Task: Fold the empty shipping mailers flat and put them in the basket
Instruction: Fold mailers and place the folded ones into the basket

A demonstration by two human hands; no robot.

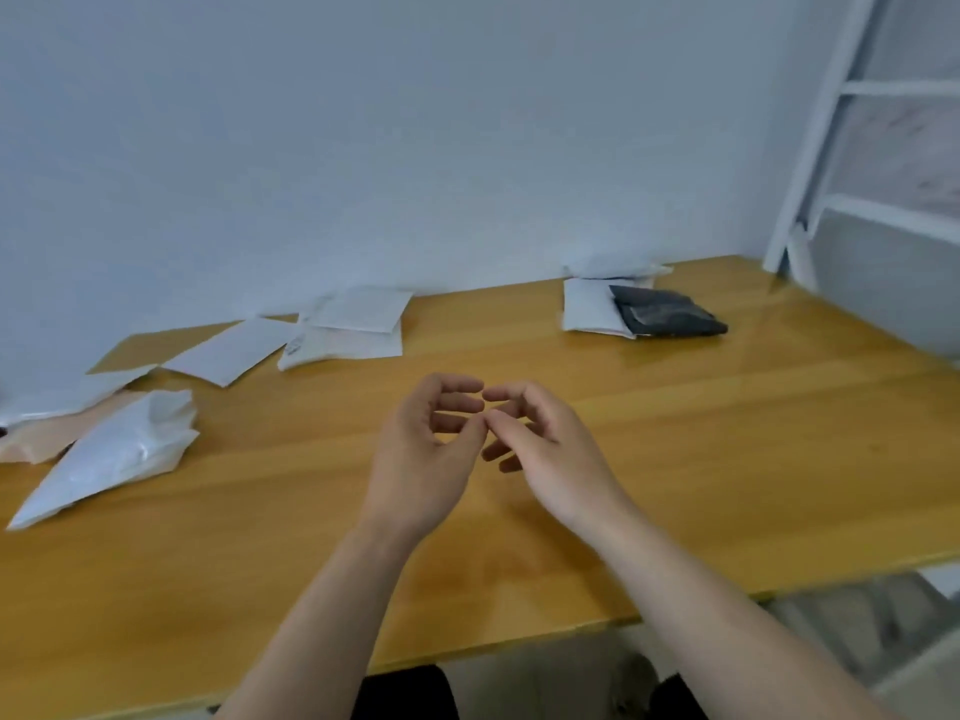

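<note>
The left hand and right hand hovered empty, loosely curled; the crumpled mailer lay diagonally by the left edge of the worktop, nearer the left hand.

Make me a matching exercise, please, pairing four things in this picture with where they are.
Things:
1. crumpled white mailer
2. black mailer
3. left hand and right hand
4. flat white mailers

Places:
A. back right of the table
B. over the middle, holding nothing
C. left side, nearer the front
D. back, left of centre

Pairs: 1-C, 2-A, 3-B, 4-D
</note>
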